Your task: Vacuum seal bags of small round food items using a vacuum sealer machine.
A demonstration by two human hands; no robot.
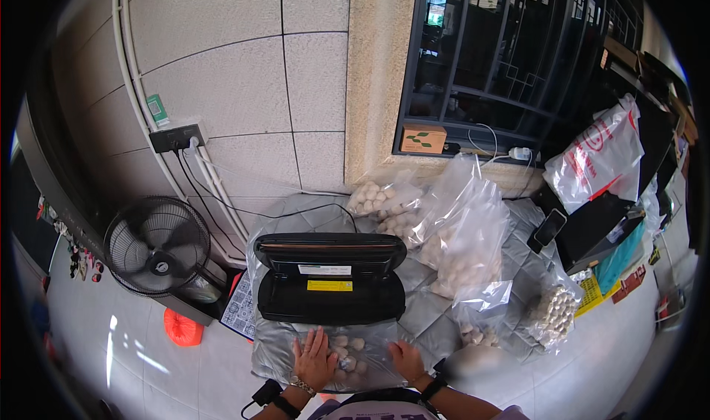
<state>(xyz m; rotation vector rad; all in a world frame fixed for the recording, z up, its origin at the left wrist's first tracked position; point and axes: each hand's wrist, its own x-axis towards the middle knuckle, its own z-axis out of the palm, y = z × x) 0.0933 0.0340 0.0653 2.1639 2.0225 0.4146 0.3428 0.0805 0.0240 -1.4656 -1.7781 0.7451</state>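
Note:
A clear plastic bag (374, 345) with several pale round balls, perhaps meatballs, lies flat on the quilted silver cover in front of me. My left hand (312, 359) rests palm down on the bag's left part, fingers extended, beside the balls. At the bag's right edge my right hand (407, 360) is curled with the plastic at its fingers; the fingertips are partly hidden. Just beyond the bag stands a black vacuum sealer (331, 298) with its lid (331, 247) raised. Labels sit inside it.
Filled clear bags (466, 253) of pale balls lie right of the sealer, with a smaller filled bag (480, 334) nearer me and another bag (554, 312) farther right. A smartphone (550, 228) leans by a black box. A black fan (158, 248) stands left; cords run to a wall socket (176, 138).

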